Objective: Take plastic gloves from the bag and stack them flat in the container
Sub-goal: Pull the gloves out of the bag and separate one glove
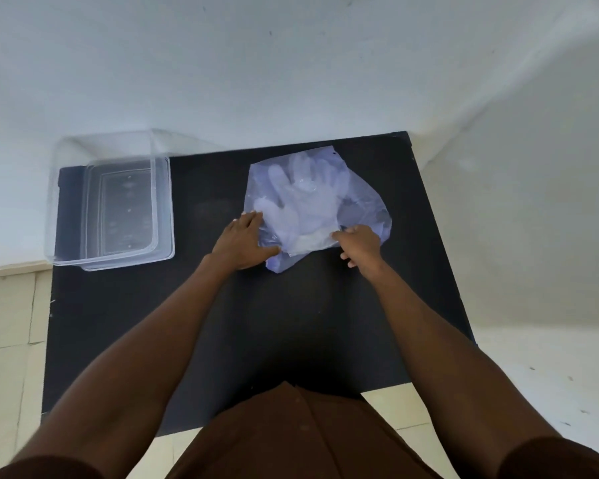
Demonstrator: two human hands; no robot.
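While the left hand (243, 242) lies flat on the bag (357, 205), the right hand (360, 244) pinches its mouth; filmy, slippery gloves (300, 205) probably want cuff-end gripping, at six o'clock.

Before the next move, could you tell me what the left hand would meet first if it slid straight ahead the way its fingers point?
The left hand already touches the bag; straight on it likely meets the gloves inside.

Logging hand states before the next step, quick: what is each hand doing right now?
Left hand: open, pressed flat on the edge of the translucent bluish plastic bag.
Right hand: closed, pinching the bag's near edge.
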